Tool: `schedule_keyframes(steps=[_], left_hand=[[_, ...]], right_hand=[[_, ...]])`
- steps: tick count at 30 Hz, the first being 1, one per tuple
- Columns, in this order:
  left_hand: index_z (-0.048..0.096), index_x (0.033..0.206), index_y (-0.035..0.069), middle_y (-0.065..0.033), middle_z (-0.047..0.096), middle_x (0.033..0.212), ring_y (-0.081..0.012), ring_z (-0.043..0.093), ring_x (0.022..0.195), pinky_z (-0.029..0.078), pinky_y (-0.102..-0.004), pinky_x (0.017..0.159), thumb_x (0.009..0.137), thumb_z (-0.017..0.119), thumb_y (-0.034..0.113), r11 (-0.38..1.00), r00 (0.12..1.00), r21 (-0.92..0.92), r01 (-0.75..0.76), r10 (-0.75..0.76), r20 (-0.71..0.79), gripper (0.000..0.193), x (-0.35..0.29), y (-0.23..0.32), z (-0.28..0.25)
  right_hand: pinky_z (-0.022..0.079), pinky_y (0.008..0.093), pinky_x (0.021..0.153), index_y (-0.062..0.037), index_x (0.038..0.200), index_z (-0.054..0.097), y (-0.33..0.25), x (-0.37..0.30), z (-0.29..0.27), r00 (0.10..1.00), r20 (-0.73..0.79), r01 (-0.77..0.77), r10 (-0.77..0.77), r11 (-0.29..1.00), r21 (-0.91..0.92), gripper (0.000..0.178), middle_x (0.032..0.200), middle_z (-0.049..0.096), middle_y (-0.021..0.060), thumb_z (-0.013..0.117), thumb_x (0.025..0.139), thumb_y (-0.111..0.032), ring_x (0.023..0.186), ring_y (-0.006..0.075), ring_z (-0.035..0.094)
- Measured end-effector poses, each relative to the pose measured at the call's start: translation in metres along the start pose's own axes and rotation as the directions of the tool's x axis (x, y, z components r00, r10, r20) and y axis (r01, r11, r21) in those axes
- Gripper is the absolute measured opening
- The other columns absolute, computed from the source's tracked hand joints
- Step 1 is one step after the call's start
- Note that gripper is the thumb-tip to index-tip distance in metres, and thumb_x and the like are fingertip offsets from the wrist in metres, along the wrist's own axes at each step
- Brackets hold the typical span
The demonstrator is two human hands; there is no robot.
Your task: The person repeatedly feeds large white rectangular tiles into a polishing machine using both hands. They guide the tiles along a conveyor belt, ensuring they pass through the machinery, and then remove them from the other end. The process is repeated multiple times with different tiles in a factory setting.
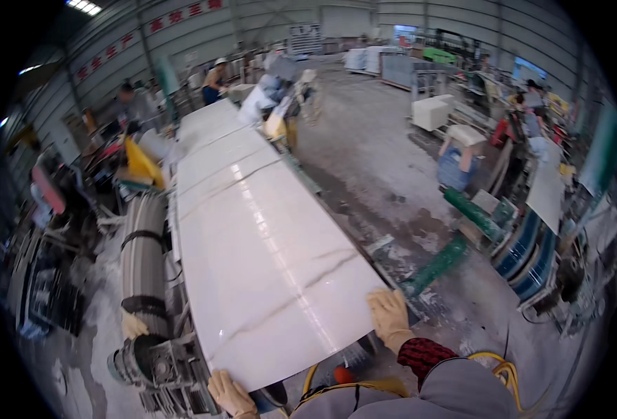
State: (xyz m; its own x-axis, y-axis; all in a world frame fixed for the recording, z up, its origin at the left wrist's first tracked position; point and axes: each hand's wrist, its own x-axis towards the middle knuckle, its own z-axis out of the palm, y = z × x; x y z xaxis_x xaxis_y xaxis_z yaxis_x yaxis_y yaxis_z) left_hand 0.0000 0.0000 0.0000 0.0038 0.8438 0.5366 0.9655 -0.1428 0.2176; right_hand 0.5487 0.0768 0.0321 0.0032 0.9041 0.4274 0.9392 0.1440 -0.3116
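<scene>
- Leaning in from the bottom of the frame, clad in a grey garment with a dark red cuff, just beside a yellow hose at lower right.
- With the left hand, gloved in cream, cupped over the near-left corner of a white slab; not clenched, though cannot tell if pinching from beneath.
- With the right hand, gloved alike, laid over the right edge near the other corner; grip below again hidden.
- Set wide apart so, probably to control both sides evenly.
- Stretching from bottom centre toward upper left: glossy, grey-veined, lying flat, presumably for support along the length.
- Flanked at lower left by a motor, a pale glove and a ridged grey cylinder bound with 2 dark bands.
- Across the stained floor, to the right, past a green beam and a blue barrel.
- Near the slab's far end, upper left, beside a worker in pale headgear.
- Closed off at the top by a ribbed wall with red lettering.
</scene>
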Motion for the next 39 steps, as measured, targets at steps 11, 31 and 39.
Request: schedule_keyframes(steps=[11,31,39], left_hand=[[0.075,0.166,0.000,-0.0247,0.066,0.179,-0.0507,0.056,0.166,0.039,-0.0579,0.147,0.115,0.068,0.014,0.992,0.990,0.052,0.112,-0.115,0.077,0.054,0.006,0.005,0.020],[0.075,0.142,-0.002,-0.0312,0.075,0.148,-0.0560,0.067,0.131,0.052,-0.0617,0.111,0.103,0.069,0.005,0.989,0.991,-0.072,0.126,-0.128,-0.025,0.040,0.029,0.035,-0.011],[0.074,0.147,0.001,-0.0305,0.075,0.152,-0.0570,0.067,0.133,0.052,-0.0649,0.113,0.098,0.082,0.007,0.982,0.990,-0.137,0.133,-0.138,-0.031,0.050,0.019,0.027,-0.005]], right_hand=[[0.048,0.0557,0.127,-0.0018,0.145,0.076,-0.057,-0.042,-0.075,0.969,0.096,0.196,-0.226,0.948,0.251,0.035,0.155,0.073,0.0187,0.079,0.111,-0.010,0.151,0.0397,0.067],[0.050,0.0497,0.138,0.0003,0.179,0.058,-0.083,-0.059,0.029,0.324,0.902,-0.594,-0.287,0.680,0.430,0.060,0.186,0.058,0.0218,0.060,0.129,-0.034,0.163,0.0355,0.061],[0.049,0.0563,0.140,-0.0025,0.170,0.069,-0.071,-0.099,0.187,0.549,0.043,0.750,-0.835,0.469,-0.466,0.058,0.178,0.063,0.0302,0.070,0.118,-0.030,0.157,0.0510,0.065]])
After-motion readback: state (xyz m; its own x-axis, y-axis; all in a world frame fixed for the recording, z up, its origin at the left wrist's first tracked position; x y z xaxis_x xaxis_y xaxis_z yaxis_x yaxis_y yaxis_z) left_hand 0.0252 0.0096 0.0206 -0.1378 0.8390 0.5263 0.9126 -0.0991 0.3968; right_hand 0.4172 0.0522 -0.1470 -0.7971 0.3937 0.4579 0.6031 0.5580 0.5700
